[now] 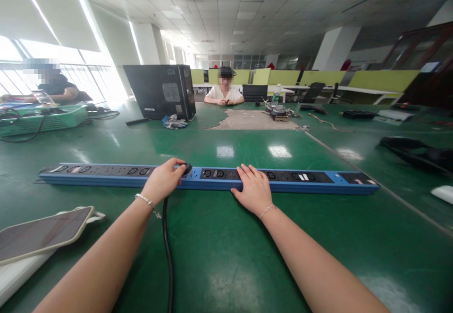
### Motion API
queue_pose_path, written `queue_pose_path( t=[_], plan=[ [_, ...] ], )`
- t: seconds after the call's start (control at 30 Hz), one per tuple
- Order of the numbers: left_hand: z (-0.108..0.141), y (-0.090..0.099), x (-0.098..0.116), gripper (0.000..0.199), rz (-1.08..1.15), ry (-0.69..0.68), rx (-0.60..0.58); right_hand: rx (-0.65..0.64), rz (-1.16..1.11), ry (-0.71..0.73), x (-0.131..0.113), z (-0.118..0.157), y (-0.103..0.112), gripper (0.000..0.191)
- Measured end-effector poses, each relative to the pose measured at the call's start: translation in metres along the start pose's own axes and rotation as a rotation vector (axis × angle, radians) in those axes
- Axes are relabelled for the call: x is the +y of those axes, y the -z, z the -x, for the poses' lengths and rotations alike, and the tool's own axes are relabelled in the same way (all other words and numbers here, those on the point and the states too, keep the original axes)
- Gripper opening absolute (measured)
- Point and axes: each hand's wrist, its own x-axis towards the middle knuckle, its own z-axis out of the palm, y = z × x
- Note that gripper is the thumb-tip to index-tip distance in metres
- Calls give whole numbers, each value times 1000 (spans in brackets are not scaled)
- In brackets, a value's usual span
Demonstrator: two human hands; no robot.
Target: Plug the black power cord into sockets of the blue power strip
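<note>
A long blue power strip (304, 185) with black socket panels lies crosswise on the green table. Near its middle, my left hand (164, 178) is closed around a black power plug (187, 168), held at the sockets beside a small blue section. Whether its pins are in a socket is hidden by the fingers. A thick black cord (168, 251) hangs from under that hand toward the table's near edge. My right hand (255, 186) lies flat across the strip to the right of the plug, fingers spread and pressing on its top.
A phone (46, 233) rests on a white object at the near left. Farther back stand a black computer case (159, 91), gloves (174, 122), a green basket (53, 120) with cables, and a water bottle (276, 94). A black bag-like item (417, 155) is at right. Two other people sit beyond.
</note>
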Motion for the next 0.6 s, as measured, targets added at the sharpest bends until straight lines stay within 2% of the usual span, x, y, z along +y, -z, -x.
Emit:
queue_pose_path(
  t=[0.33, 0.6],
  plan=[
    [-7, -12, 13, 37, -177, 21, 2, -5, -19, -26, -2, 0, 0, 62],
    [-5, -15, 39, 38, -377, 24, 8, -15, -20, -30, -4, 0, 2, 61]
  ],
)
